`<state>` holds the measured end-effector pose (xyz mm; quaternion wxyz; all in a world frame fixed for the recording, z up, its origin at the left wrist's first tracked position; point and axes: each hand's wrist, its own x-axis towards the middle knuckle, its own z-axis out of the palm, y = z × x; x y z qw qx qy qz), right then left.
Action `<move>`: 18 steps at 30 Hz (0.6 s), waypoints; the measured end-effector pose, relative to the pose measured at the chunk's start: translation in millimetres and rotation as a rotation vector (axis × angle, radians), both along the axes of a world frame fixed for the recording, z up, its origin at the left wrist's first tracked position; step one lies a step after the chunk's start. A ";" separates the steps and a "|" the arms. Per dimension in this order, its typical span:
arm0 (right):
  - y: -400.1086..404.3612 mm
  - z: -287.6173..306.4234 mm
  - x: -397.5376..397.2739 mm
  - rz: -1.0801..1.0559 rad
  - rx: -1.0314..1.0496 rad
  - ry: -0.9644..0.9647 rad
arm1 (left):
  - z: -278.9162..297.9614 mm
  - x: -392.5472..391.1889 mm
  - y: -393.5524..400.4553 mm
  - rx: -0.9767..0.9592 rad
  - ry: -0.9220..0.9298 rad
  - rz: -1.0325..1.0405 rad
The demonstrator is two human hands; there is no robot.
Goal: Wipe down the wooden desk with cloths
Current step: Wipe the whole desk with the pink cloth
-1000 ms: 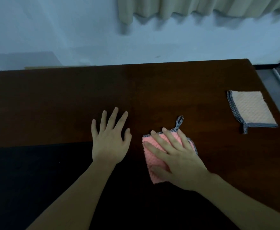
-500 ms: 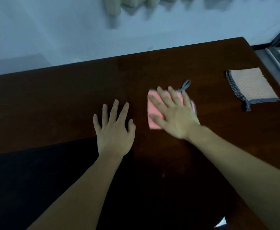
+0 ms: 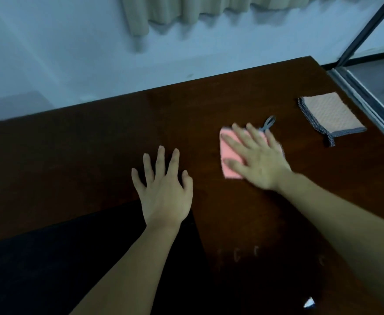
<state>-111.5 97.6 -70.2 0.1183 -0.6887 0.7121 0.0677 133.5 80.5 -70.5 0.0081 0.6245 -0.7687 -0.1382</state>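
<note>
Covering most of pink cloth (image 3: pixel 229 153), blurred right hand (image 3: pixel 258 160)

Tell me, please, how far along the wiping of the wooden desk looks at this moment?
Done: nothing on the dark desk shows which parts are already wiped. In hand: the right hand presses the pink cloth flat, fingers spread, its outline blurred; the left hand rests flat beside it. Left: the beige cloth lies untouched near the right edge.
</note>
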 end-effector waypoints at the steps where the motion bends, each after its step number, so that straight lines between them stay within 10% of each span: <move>1: -16.9 -0.9 -1.9 -0.060 0.008 -0.008 | -0.6 -0.4 -0.3 0.002 0.002 0.001; 18: 96.1 3.8 20.7 0.089 0.022 -0.032 | 1.6 -1.0 1.2 0.032 -0.024 -0.012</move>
